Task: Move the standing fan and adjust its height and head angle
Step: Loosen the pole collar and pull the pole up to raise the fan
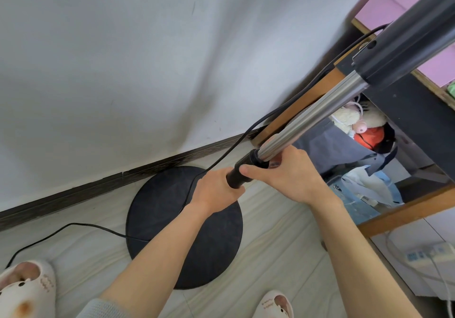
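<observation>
A person looks down at a standing fan whose round black base point(184, 226) sits on a pale floor point(283, 256), just beside a white wall point(123, 59). Directly above the base, the left hand point(214, 190) is wrapped tight around the black lower tube point(235, 178), likely to steady it. Just above it, the right hand point(293, 174) closes on the locking collar point(253, 160), where a silver inner pole point(312, 118) slides out toward the fan's dark neck point(406, 44). This grip suggests the height is being set. A black cord point(73, 226) trails across the floor left of the base. Right of the pole, a desk point(406, 209) shelters bags and soft toys. The fan's head is out of view.
</observation>
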The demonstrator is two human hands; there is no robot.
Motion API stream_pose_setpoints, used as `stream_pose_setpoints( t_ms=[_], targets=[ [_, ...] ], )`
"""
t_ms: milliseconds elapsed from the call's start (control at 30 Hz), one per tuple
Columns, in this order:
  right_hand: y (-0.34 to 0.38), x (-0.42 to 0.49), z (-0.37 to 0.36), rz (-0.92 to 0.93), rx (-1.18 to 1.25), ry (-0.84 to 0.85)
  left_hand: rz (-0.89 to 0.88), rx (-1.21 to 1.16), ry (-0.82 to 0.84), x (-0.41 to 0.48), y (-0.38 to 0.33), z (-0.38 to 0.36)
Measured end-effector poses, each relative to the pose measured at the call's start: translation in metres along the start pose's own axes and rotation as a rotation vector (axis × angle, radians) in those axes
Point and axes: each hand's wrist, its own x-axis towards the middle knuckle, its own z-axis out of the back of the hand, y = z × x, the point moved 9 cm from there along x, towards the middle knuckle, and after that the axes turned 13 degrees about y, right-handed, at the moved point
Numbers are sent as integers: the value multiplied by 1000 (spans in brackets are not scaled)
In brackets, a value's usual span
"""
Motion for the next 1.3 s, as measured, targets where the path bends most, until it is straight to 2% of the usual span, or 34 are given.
stream_pose_setpoints(
  t_ms=[67,100,267,300,400,433,600,667,733,767,833,900,967,1033,1100,1133,1300],
  targets=[
    [-3,-2,-9,19,158,156,9,-17,3,0,2,0],
    [-3,-3,-10,34,185,160,9,-25,2,0,2,0],
    [3,-6,6,-43,-132,-169,20,5,-7,1,1,3],
    [2,-6,6,-48,-120,-162,21,5,-2,1,1,2],
    [-2,-1,-5,-9,107,48,24,-9,9,1,1,2],
    [-2,-2,-6,12,155,73,24,-7,12,1,1,1],
    [4,-5,7,-37,-145,-192,27,19,-3,1,1,2],
    [0,-3,4,-33,-88,-107,30,10,-5,0,2,1],
    [-1,-2,-4,6,111,45,28,4,-5,0,1,1],
    [0,-3,-6,35,160,62,25,2,-2,0,1,1],
    [1,-5,-4,43,88,-62,24,4,-8,1,1,2],
    [6,-10,0,-35,-49,-227,29,12,-14,1,1,3],
    [7,-11,2,-73,-130,-273,35,15,-7,1,1,3],
    [3,-5,3,-54,-64,-169,39,11,-4,1,1,2],
    [1,-1,-3,6,122,-10,36,7,0,0,1,2],
    [0,-1,-5,33,173,11,34,6,2,1,1,2],
    [3,-9,-4,47,92,-264,28,22,-9,0,0,3]
  ],
)
